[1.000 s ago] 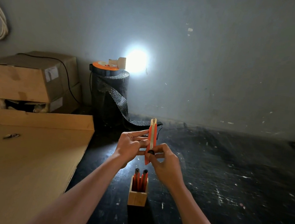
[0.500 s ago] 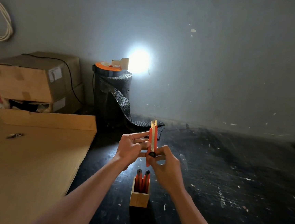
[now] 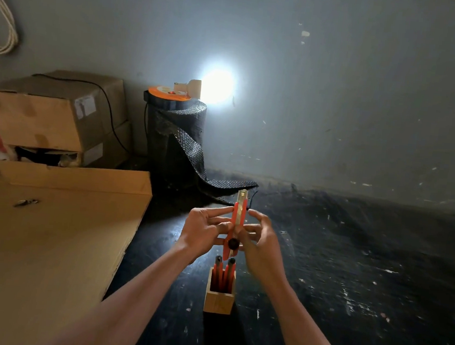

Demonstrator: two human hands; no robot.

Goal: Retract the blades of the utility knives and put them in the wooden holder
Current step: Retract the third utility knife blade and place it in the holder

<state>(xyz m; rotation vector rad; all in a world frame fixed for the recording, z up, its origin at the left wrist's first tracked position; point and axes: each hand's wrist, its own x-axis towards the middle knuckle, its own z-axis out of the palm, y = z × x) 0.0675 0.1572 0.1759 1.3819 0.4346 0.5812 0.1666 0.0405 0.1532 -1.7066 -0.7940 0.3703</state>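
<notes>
Since half a second ago the black slider knob [image 3: 233, 243] sits lower on the orange utility knife [image 3: 236, 222], closer to its butt end, and the right hand's fingers have spread wider around the handle; the knife is otherwise where it was, upright at the centre of the frame. Its pale metal tip pokes up above the fingers, and I cannot tell whether any blade is out. The left hand [image 3: 204, 232] grasps the knife from the left side with fingertips on the handle; the right hand [image 3: 260, 244] holds it from the right, somewhat blurred, thumb near the knob. Directly below the knife, lower centre of the frame, stands the wooden holder [image 3: 219, 295], a small square box on the dark floor [image 3: 350, 265], with two more orange knives [image 3: 223, 273] standing in it, black ends up. To the left, a big flat sheet of cardboard [image 3: 48, 253] fills the lower left. Behind the hands, a roll of black bubble wrap [image 3: 175, 140] stands against the grey wall [image 3: 337, 99], with a bright lamp [image 3: 217, 86] glaring at its top. Stacked cardboard boxes [image 3: 52, 115] sit at the upper left.
</notes>
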